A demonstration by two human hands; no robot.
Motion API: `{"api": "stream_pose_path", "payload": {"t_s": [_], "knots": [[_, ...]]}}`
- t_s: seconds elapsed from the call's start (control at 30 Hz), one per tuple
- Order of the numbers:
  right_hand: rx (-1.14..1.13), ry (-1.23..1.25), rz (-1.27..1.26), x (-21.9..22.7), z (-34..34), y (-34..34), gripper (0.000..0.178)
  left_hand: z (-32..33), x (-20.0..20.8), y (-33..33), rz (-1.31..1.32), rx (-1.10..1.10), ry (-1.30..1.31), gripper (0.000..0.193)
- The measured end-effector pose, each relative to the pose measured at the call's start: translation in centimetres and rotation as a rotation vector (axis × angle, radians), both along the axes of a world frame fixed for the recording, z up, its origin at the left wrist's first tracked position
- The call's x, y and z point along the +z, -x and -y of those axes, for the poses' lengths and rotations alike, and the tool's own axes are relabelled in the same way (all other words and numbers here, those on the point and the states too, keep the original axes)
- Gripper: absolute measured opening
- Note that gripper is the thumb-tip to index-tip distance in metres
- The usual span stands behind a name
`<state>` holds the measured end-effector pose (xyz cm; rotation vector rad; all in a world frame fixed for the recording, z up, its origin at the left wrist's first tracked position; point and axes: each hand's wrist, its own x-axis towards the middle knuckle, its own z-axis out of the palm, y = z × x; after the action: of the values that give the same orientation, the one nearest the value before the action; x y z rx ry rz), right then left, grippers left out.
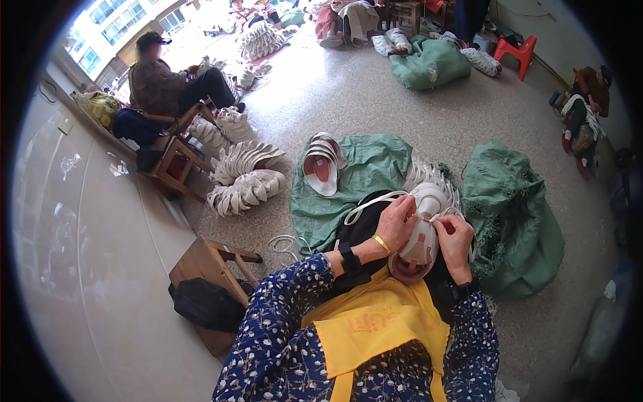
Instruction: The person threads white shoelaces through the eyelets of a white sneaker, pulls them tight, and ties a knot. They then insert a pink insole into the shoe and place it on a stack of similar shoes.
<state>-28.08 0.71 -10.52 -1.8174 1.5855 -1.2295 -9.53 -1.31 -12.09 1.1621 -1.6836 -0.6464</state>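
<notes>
A white shoe upper (422,242) with pinkish patches lies on my lap, its toe pointing away from me. My left hand (396,224) is closed in a pinch at the shoe's left side, by the lacing. From its fingers a white shoelace (365,206) loops out to the left. On the opposite side my right hand (455,241) pinches the lace close to the eyelets. Beneath the shoe are a yellow apron (378,321) and dark cloth. Just beyond it, more white shoe pieces (429,173) lie bunched together.
Stacked shoe uppers (323,164) rest on a green sack (375,157) ahead. Another green sack (512,221) sits at my right. Rows of uppers (246,177) lie left, near a wooden stool (207,268) with a black bag (206,305). A seated person (157,77) is farther off; a red stool (516,53) stands back right.
</notes>
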Motion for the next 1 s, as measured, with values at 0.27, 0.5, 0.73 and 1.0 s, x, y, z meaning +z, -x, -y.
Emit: {"api": "stream_pose_path", "payload": {"t_s": [0.27, 0.5, 0.73, 1.0], "knots": [[0.156, -0.024, -0.185, 1.6, -1.1, -0.5, 0.018, 0.2, -1.1, -0.5, 0.068, -0.016, 0.014, 0.019], [0.170, -0.081, -0.546, 2.7, -1.4, -1.3, 0.022, -0.5, -0.5, 0.5, 0.154, 0.031, -0.060, 0.040], [0.052, -0.027, -0.530, 0.8, -0.7, -2.0, 0.018, -0.9, 0.0, 1.2, 0.241, 0.045, -0.031, 0.060], [0.074, -0.053, -0.194, -0.5, 0.1, 0.0, 0.012, -0.2, -1.3, 1.2, 0.292, 0.038, 0.063, 0.050]]}}
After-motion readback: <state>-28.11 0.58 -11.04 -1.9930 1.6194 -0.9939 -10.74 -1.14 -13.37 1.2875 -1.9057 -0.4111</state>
